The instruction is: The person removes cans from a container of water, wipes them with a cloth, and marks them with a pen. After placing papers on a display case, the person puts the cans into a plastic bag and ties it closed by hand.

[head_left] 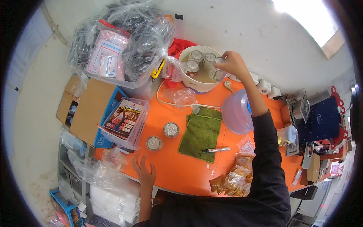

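Observation:
My right hand (233,63) grips the top of a drink can (216,73) at the right side of a round white tub (197,85). That can stands upright, its lower part inside the tub. Several other cans (192,67) sit in the tub in what looks like cloudy liquid. On the orange table, two cans stand upright close together, one can (171,129) a little behind the other can (154,143). Just in front of the nearer one, my left hand (144,170) is raised with fingers spread, holding nothing.
A green cloth (199,138) with a marker (216,150) on it lies mid-table. Brown sachets (236,176) are heaped at the front. A translucent plastic container (235,111) stands beside my right forearm. A booklet tray (124,123) and cardboard box (92,109) stand left.

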The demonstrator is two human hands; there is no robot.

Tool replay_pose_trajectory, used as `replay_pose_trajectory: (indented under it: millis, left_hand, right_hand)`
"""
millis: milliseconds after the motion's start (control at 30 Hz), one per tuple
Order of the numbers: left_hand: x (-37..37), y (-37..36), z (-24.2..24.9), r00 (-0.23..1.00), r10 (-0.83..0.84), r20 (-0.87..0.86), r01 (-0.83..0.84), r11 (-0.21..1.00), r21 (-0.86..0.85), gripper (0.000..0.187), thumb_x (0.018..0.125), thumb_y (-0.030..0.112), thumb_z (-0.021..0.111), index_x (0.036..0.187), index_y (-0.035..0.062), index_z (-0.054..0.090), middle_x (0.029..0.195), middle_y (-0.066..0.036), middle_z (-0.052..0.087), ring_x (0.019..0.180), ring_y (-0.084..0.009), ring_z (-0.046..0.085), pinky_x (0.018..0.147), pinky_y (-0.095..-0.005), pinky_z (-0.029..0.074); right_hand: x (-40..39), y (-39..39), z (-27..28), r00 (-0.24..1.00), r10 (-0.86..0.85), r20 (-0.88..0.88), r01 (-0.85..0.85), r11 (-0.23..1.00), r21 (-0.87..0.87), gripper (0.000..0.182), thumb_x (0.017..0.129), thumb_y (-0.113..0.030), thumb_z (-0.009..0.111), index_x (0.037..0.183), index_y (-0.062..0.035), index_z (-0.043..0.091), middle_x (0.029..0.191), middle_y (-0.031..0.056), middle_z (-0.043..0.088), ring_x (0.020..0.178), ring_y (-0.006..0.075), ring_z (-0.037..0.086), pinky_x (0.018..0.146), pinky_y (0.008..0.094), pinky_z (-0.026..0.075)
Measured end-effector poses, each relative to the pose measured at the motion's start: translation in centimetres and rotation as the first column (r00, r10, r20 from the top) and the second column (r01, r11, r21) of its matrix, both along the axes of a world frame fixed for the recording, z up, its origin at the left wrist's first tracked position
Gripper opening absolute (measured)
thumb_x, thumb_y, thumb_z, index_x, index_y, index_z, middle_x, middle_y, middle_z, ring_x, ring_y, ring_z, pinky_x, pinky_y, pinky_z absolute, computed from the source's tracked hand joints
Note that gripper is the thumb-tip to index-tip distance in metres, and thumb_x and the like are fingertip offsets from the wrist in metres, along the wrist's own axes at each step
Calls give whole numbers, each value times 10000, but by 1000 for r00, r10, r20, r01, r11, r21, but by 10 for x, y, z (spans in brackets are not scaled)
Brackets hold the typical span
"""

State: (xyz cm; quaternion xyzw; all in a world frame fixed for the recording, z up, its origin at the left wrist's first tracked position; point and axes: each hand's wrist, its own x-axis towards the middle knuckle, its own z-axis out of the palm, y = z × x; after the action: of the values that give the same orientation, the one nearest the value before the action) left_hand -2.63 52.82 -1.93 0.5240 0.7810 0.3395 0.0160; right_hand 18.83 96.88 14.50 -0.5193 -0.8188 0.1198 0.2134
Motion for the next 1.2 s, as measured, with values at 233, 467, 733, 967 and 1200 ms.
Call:
replay_pose_trajectory:
  millis: [233,467,733,967,1200]
  left_hand:
    - [9,-3,-3,1000,4,15,-3,1000,-19,428,788,55,589,1205,37,496,1317,-212,361,1206,-383,363,966,-494,337]
    - [12,-5,4,1000,8,-4,-8,1000,-4,416,786,43,587,1193,27,501,1308,-210,369,1201,-379,368,966,-484,339]
    - [19,-15,3,999,42,2,-42,998,36,432,769,29,592,1191,24,502,1280,-211,402,1188,-385,384,960,-484,342]
    - [28,-13,13,1000,4,-19,-3,1000,28,417,766,43,596,1176,43,522,1264,-181,433,1184,-357,401,966,-472,346]
    - [35,46,26,964,-186,-189,204,976,76,323,740,48,611,1056,116,621,1222,-72,502,1155,-283,441,964,-429,357]
  right_hand:
    - [8,-20,-58,987,24,-159,-1,989,147,616,612,-328,745,1089,12,554,1044,262,603,888,328,628,764,384,498]
    - [-7,-24,-70,868,76,-491,-67,997,36,589,681,-293,743,1151,-17,520,1082,217,600,1008,279,603,772,399,489]
    - [-34,68,-71,571,-436,-696,-22,839,-544,511,709,-405,733,916,44,607,773,99,597,624,164,579,535,302,468]
    - [-33,38,-84,689,-351,-634,-53,848,-528,562,748,-503,669,855,46,620,692,73,583,540,139,538,460,290,416]
    - [-33,-149,-94,792,299,-532,-401,912,-85,653,683,-279,742,1208,-40,438,1012,167,603,906,273,606,771,386,481]
